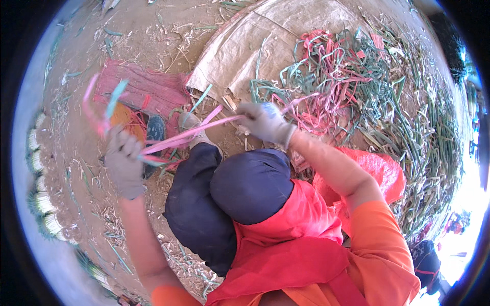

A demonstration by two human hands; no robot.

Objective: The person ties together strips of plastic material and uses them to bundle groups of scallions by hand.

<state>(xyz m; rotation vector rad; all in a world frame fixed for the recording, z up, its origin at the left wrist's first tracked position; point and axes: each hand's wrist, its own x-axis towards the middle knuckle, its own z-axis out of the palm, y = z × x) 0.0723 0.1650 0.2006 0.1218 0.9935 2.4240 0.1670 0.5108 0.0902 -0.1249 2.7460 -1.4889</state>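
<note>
My left hand (124, 160), in a grey work glove, is closed on several pink and green plastic strips at the left. From it the pink plastic strips (191, 132) run stretched across to my right hand (264, 120), gloved too and closed on their other end above my knee. Loose strip ends, pink and green, stick up blurred beyond my left hand. Under the strips lie a blue-grey shoe (155, 130), a yellow-orange object (128, 124) partly hidden by the strips and hand, and a pink mesh sack (149, 86) on the dirt.
A pale woven sheet (237, 53) lies ahead. On and beside it are tangled pink and green strips (329, 88) and heaped green leaves (417, 145). Bundles of white-stemmed green vegetables (46, 202) line the far left. Red mesh material (379, 176) lies by my right arm.
</note>
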